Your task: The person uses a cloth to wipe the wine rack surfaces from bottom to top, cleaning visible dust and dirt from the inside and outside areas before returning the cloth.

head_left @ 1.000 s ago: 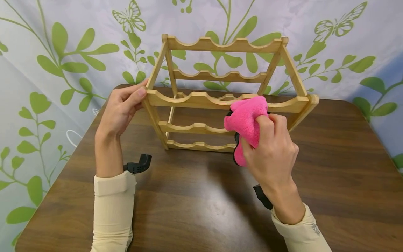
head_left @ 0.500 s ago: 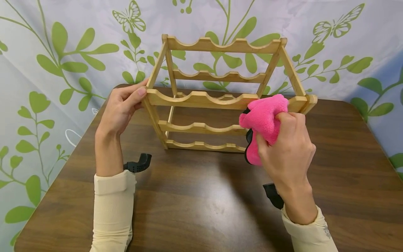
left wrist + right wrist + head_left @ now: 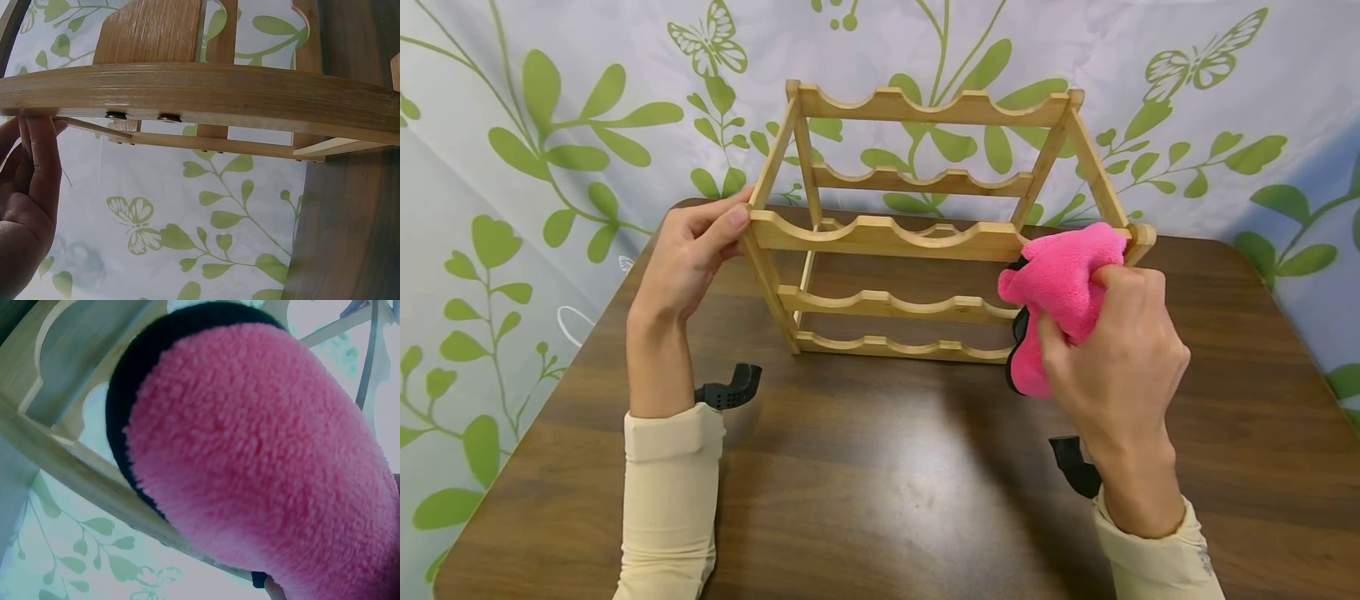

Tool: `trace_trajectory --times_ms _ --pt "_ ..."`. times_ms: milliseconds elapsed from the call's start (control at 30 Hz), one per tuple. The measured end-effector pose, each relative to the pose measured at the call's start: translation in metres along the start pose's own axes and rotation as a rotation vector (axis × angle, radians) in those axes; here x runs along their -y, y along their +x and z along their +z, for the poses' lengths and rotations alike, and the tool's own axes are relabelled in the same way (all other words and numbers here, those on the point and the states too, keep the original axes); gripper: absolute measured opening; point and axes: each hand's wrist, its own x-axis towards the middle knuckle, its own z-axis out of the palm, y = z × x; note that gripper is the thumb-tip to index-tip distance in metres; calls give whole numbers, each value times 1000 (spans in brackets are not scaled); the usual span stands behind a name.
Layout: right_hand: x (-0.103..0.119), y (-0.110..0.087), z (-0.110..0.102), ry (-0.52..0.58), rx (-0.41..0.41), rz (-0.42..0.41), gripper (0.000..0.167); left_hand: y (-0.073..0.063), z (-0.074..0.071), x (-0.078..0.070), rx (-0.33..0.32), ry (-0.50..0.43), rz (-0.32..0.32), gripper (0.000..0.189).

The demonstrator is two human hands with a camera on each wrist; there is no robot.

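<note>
A light wooden rack (image 3: 883, 236) with scalloped crossbars stands upright on the table, toward its back. At the rack's upper front left corner my left hand (image 3: 681, 258) grips the frame between thumb and fingers. In the left wrist view, the fingers (image 3: 42, 156) touch a side bar of the rack. My right hand (image 3: 1116, 358) clutches a bunched pink fluffy cloth (image 3: 1067, 279) with black edging. The cloth lies against the right end of the upper front crossbar and hides that part. It fills most of the right wrist view, where the hand is nearly all hidden.
The dark wooden table (image 3: 865, 467) has rounded back corners. Behind it hangs a pale backdrop (image 3: 610, 50) with green leaves and butterflies. A black curved piece (image 3: 730, 388) sticks out at the left wrist, and another black piece (image 3: 1075, 467) at the right wrist.
My right hand has slid the pink cloth rightward along the upper front crossbar, from right of its middle to its right end. The left hand and the rack stay almost where they were.
</note>
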Motion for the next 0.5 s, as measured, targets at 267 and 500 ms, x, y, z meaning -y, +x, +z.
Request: trace_trajectory --times_ms 267,500 --pt "-2 -1 -6 8 0 19 45 0 0 -2 -14 16 -28 27" --pt "-1 -11 -8 111 -106 35 42 0 -1 -3 -12 28 -38 27"
